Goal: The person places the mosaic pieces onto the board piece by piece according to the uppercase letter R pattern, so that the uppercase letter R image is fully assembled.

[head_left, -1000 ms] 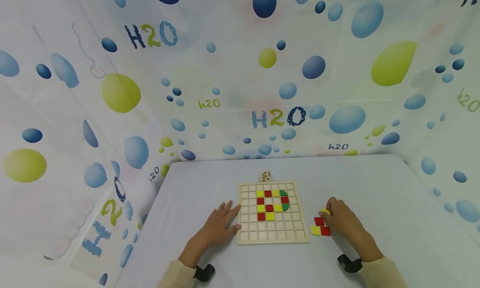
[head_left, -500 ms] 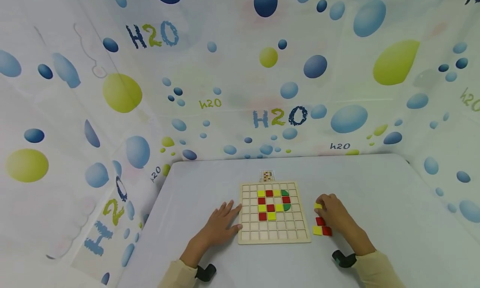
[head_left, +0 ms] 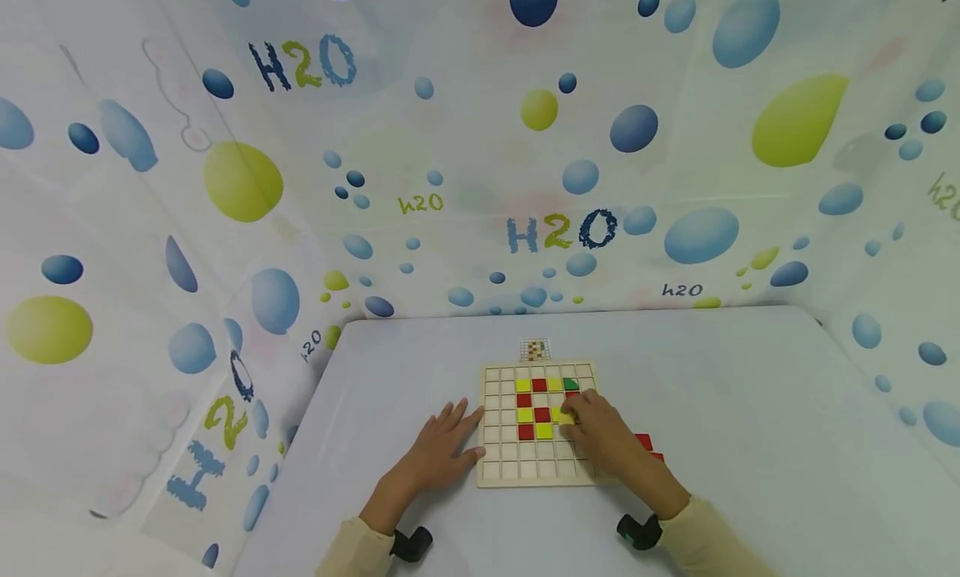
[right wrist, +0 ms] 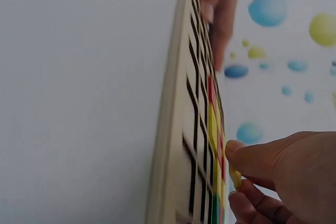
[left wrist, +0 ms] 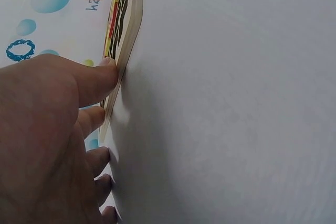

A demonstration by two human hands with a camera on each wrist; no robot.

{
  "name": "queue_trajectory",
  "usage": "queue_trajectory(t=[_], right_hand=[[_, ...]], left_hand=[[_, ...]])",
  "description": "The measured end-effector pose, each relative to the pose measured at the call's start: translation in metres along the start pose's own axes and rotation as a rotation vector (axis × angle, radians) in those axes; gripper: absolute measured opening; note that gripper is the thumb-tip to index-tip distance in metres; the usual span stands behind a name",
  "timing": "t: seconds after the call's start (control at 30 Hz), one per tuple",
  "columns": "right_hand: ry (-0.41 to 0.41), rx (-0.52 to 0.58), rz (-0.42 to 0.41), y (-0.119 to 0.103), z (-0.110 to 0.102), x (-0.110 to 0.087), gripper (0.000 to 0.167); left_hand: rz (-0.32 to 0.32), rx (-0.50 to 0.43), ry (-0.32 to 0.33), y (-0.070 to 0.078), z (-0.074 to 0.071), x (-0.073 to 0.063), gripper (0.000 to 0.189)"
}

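A wooden grid board [head_left: 498,470] lies on the white table, with red tiles [head_left: 526,432], yellow tiles [head_left: 544,431] and a green rounded tile [head_left: 571,384] set in its squares. My left hand [head_left: 441,452] lies spread at the left side, its thumb and a fingertip touching the frame. Over the right half of the board is my right hand [head_left: 602,434]; it pinches a small yellow tile [right wrist: 237,178] between thumb and fingers, close above the coloured squares. That hand hides part of the pattern and the board's right edge.
Loose red tiles [head_left: 642,441] lie right of the board, partly behind my right forearm. A small printed pattern card [head_left: 535,349] touches the board's far edge. A sheet with blue and green drops [head_left: 701,235] hangs behind the table [head_left: 720,368].
My right hand has picked up a yellow tile from the loose tiles and carried it left over the board. My left hand stays at the board's edge.
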State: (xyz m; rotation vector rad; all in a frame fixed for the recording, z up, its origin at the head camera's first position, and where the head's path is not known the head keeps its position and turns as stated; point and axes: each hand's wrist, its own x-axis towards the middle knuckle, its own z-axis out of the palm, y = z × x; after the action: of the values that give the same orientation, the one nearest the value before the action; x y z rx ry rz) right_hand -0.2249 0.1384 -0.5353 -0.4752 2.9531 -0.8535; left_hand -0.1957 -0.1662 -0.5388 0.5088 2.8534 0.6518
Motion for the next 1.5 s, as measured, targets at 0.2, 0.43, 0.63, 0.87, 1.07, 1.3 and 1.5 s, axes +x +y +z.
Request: queue_trajectory(t=[0.2,0.43,0.63,0.87,1.07,1.3,1.5], right_hand=[[-0.018,-0.026,-0.139,-0.029,0.022,-0.001,0.028],[0.034,-0.088,-0.332,-0.036,0.034,-0.005,0.019],[0.022,-0.077,-0.379,-0.035,0.033,-0.009,0.017],[-0.001,-0.082,-0.372,-0.033,0.028,-0.011,0.011],[0.011,-0.107,-0.369,-0.030,0.027,-0.011,0.011],[0.017,-0.069,-0.138,-0.001,0.002,-0.016,0.009],[0.034,-0.041,0.051,0.044,-0.039,-0.033,0.016]], left_hand=[[-0.005,0.007,0.002,-0.001,0.003,0.001,0.067],[0.000,0.005,-0.001,-0.002,0.002,0.001,0.068],[-0.005,-0.003,-0.002,-0.001,0.001,0.000,0.067],[0.017,-0.006,0.008,0.000,0.001,0.000,0.067],[0.019,-0.020,0.010,0.002,-0.002,0.000,0.066],[-0.011,0.004,0.003,-0.001,0.004,0.001,0.069],[-0.009,0.016,0.012,-0.002,0.003,0.001,0.069]])
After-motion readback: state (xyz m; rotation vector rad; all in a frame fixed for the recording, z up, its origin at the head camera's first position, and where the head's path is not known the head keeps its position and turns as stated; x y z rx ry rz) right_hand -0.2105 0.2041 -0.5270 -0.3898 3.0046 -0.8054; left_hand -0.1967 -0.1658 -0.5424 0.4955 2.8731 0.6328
